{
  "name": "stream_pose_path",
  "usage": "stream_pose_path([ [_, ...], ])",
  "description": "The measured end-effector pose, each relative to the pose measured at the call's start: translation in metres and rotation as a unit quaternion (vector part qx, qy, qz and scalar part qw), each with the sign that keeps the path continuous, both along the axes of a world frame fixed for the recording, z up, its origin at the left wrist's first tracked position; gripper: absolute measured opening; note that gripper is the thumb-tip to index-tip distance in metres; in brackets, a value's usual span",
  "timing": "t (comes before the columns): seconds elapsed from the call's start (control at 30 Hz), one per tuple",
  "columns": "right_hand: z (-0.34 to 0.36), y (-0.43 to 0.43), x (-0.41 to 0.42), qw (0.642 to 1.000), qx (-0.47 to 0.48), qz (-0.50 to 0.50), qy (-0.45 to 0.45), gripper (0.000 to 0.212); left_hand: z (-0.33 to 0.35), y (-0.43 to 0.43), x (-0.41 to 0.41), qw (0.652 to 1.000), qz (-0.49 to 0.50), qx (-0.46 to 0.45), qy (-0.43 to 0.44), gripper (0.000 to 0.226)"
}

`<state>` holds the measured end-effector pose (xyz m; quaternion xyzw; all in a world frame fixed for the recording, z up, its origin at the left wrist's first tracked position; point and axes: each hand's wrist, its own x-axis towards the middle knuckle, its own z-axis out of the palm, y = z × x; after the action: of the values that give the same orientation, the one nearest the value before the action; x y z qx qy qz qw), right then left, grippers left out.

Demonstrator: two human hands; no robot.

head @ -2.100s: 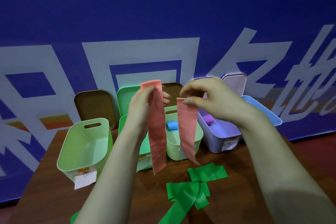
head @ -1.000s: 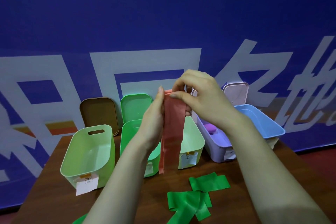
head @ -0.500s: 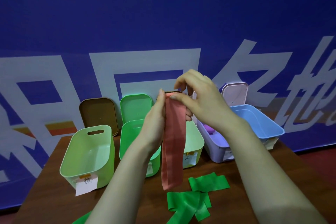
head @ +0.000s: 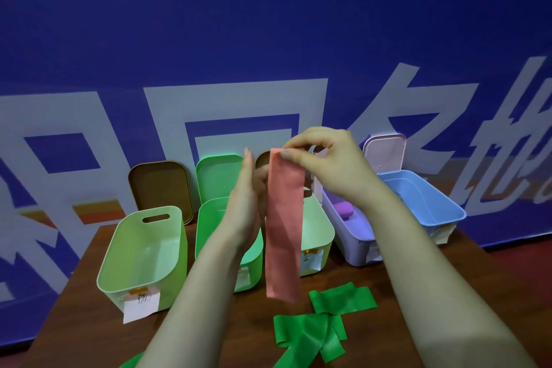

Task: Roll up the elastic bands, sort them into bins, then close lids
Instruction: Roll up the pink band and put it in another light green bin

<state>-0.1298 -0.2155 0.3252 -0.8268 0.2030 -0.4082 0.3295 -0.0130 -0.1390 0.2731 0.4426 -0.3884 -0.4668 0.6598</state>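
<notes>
A salmon-pink elastic band point(head: 283, 224), folded double, hangs straight down in front of the bins. My right hand point(head: 328, 164) pinches its top edge between thumb and forefinger. My left hand point(head: 248, 203) stands upright with straight fingers against the band's left edge; its thumb is hidden behind the band. A green elastic band point(head: 316, 334) lies crumpled on the brown table point(head: 89, 308) below. Five open bins stand in a row: pale green point(head: 143, 248), bright green point(head: 209, 227), mint point(head: 319, 227), lavender point(head: 349, 245) holding a purple roll point(head: 343, 208), and blue point(head: 424, 203).
Lids lean on the blue wall behind the bins: a brown lid point(head: 161, 188), a green lid point(head: 218, 176), a second brown lid point(head: 263, 160) mostly hidden, and a lavender lid point(head: 385, 152). Paper labels hang on the bin fronts. More green band shows at the bottom edge point(head: 131, 363).
The two ends of the pink band, held apart before, were brought together, so it now hangs doubled. My left hand's fingers have straightened beside it while my right hand keeps the pinch.
</notes>
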Motion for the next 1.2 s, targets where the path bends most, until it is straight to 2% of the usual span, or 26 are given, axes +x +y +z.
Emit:
stream_pose_path([
  [0.1,0.004,-0.011,0.001,0.99,0.129,0.01,-0.054,0.005,-0.007,-0.001,0.004,0.998,-0.028,0.045,0.015,0.094],
  [0.17,0.003,-0.023,0.003,0.977,0.199,0.009,-0.072,0.009,-0.009,-0.001,0.005,0.997,-0.035,0.054,0.045,0.092],
  [0.33,-0.006,-0.037,0.005,0.958,0.276,-0.011,-0.083,0.011,-0.008,-0.001,0.01,0.997,-0.035,0.05,0.047,0.086],
  [0.63,0.0,-0.035,0.002,0.975,0.216,-0.03,-0.049,0.006,-0.012,-0.004,0.012,0.997,-0.025,0.072,0.011,0.08],
  [0.73,0.001,-0.033,0.003,0.976,0.209,-0.021,-0.051,0.002,-0.009,-0.004,0.009,0.997,-0.011,0.071,-0.018,0.067],
  [0.83,0.002,-0.029,0.006,0.978,0.203,0.003,-0.054,0.004,-0.003,-0.004,0.007,0.995,0.03,0.072,-0.064,0.045],
  [0.9,0.003,-0.025,0.006,0.98,0.192,0.023,-0.052,0.003,-0.001,-0.006,0.008,0.993,0.061,0.06,-0.083,0.03],
  [1.03,0.004,-0.019,0.005,0.988,0.146,0.049,-0.015,0.01,0.001,-0.002,0.008,0.989,0.091,0.007,-0.12,0.018],
  [1.2,0.003,-0.015,0.004,0.989,0.126,0.07,-0.003,0.013,0.002,0.002,0.008,0.981,0.133,-0.056,-0.134,0.019],
])
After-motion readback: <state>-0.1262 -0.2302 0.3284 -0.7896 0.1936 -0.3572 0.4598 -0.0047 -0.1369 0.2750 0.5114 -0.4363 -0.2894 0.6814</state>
